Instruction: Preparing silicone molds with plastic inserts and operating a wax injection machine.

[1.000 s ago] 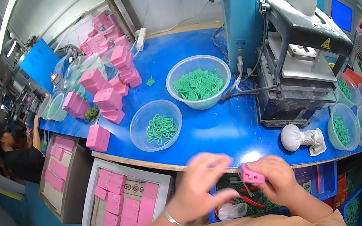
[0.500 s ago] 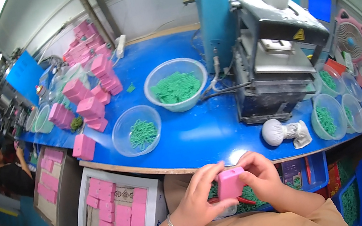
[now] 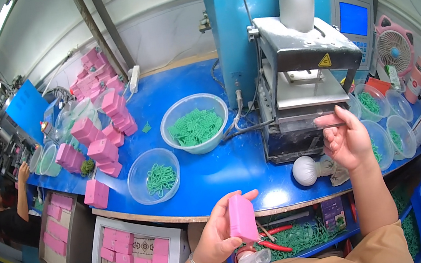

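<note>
The left hand point(image 3: 223, 236) is closed around a pink rectangular block point(image 3: 242, 217), its fingers wrapped behind the block and the thumb along one side. It holds the block upright just in front of the near edge of the blue worktop point(image 3: 239, 166), above a lower shelf strewn with green pieces and red-handled pliers point(image 3: 275, 245).

The right hand point(image 3: 348, 140) is raised at the front of the grey press point(image 3: 307, 86), which stands on the right half of the worktop. Its fingers are loosely curled and its thumb and forefinger reach to the clear guard at the opening. It may pinch something small there, but the view does not show it.

By the look of it, the step in hand is loading: the block is picked up and waiting while the press opening is readied. The next move would call for carrying the block up and right, and setting it squarely into the opening with the fingers clear of the plate.

Two clear bowls of green rings point(image 3: 195, 125) point(image 3: 154, 175) sit mid-worktop, and stacks of pink blocks point(image 3: 104, 133) stand toward the far left edge. Another person point(image 3: 8, 215) works beyond the left end.
</note>
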Available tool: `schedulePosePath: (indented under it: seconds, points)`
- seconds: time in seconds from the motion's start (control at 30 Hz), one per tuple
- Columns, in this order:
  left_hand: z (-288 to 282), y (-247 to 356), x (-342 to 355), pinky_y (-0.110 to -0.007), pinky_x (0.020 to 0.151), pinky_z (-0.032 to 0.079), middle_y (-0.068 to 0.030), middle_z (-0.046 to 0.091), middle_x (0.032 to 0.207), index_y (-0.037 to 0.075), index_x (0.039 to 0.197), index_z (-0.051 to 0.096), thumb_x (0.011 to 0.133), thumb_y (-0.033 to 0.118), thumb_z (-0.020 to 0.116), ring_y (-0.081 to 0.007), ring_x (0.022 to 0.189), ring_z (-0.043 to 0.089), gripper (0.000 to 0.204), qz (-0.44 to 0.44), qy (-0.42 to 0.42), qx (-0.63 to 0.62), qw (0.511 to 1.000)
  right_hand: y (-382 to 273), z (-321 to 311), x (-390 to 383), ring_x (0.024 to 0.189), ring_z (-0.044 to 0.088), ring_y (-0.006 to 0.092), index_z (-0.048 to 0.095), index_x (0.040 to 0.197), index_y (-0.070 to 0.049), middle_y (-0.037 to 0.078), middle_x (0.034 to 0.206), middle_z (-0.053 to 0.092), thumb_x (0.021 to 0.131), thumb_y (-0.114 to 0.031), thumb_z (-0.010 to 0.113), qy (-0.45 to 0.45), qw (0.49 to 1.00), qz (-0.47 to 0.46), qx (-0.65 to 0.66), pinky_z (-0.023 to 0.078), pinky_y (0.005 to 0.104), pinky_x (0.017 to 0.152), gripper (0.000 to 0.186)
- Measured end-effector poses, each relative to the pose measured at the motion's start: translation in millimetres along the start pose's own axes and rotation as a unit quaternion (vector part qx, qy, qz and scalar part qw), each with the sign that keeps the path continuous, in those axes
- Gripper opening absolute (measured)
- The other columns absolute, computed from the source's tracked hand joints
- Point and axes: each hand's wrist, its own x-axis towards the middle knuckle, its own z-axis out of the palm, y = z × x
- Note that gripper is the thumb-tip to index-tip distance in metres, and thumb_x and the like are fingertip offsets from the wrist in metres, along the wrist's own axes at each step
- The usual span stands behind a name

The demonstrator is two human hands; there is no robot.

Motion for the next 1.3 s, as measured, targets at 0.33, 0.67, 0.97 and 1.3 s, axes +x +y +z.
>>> schedulePosePath:
  seconds: [0.33, 0.67, 0.97, 1.3]
  points:
    - [2.8, -0.5, 15.7, -0.026, 0.068, 0.045, -0.0136, 0.041, 0.123, 0.008, 0.132, 0.025, 0.062, 0.002, 0.076, -0.0144, 0.078, 0.053, 0.088, 0.040, 0.040, 0.188, 0.981, 2.0, 1.1, -2.5, 0.050, 0.058, 0.0205, 0.059, 0.094, 0.011, 0.018, 0.067, 0.061, 0.093, -0.031, 0.033, 0.037, 0.998, 0.000, -0.060, 0.050, 0.0273, 0.045, 0.049]
    - [7.1, -9.3, 11.9, -0.024, 0.067, 0.041, -0.0103, 0.044, 0.114, 0.003, 0.137, 0.021, 0.063, -0.001, 0.073, -0.0112, 0.077, 0.045, 0.091, 0.008, 0.070, 0.222, 0.972, 3.7, -1.7, -2.9, 0.049, 0.057, 0.0203, 0.058, 0.100, 0.010, 0.017, 0.066, 0.061, 0.094, -0.034, 0.033, -0.001, 0.997, 0.013, -0.081, 0.050, 0.0277, 0.049, 0.050]
    - [30.6, -2.7, 14.1, -0.031, 0.090, 0.039, -0.0136, 0.041, 0.125, 0.002, 0.131, 0.025, 0.064, 0.013, 0.077, -0.0163, 0.099, 0.047, 0.086, 0.119, 0.118, 0.284, 0.944, 18.1, -0.9, -65.2, 0.071, 0.063, 0.0297, 0.044, 0.120, 0.008, 0.028, 0.101, 0.057, 0.091, -0.029, 0.041, -0.113, 0.987, 0.076, -0.087, 0.051, 0.0307, 0.060, 0.047]
    - [74.0, 3.8, 34.5, -0.043, 0.095, 0.032, -0.0205, 0.041, 0.120, -0.002, 0.117, 0.041, 0.058, 0.033, 0.079, -0.0373, 0.112, 0.038, 0.079, 0.130, -0.080, 0.670, 0.727, 40.0, -11.1, -106.4, 0.075, 0.064, 0.0305, 0.004, 0.142, -0.010, 0.025, 0.116, 0.051, 0.086, -0.003, 0.044, -0.196, 0.922, 0.325, -0.072, 0.053, 0.0316, 0.060, 0.069]
